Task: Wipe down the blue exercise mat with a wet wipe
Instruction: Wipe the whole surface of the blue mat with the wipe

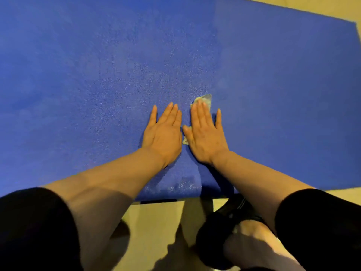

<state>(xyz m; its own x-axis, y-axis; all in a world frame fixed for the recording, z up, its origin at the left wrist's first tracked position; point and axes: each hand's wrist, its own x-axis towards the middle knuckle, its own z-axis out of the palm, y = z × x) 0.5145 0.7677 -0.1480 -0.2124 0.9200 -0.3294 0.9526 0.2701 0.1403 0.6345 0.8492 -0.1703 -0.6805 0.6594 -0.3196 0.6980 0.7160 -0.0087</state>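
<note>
Beige floor point(156, 222) carries the blue mat point(78, 75). Right hand point(206, 133), grip flat and wide, presses the wet wipe point(205, 98) down for full contact; left hand point(163, 132), also flat, braces on the mat

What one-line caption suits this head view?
Right hand presses a wet wipe flat on the blue mat; left hand rests alongside.

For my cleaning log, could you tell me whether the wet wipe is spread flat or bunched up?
Cannot tell fully: the wet wipe lies pressed under the flat right hand, only crumpled edges showing past the fingers.
</note>
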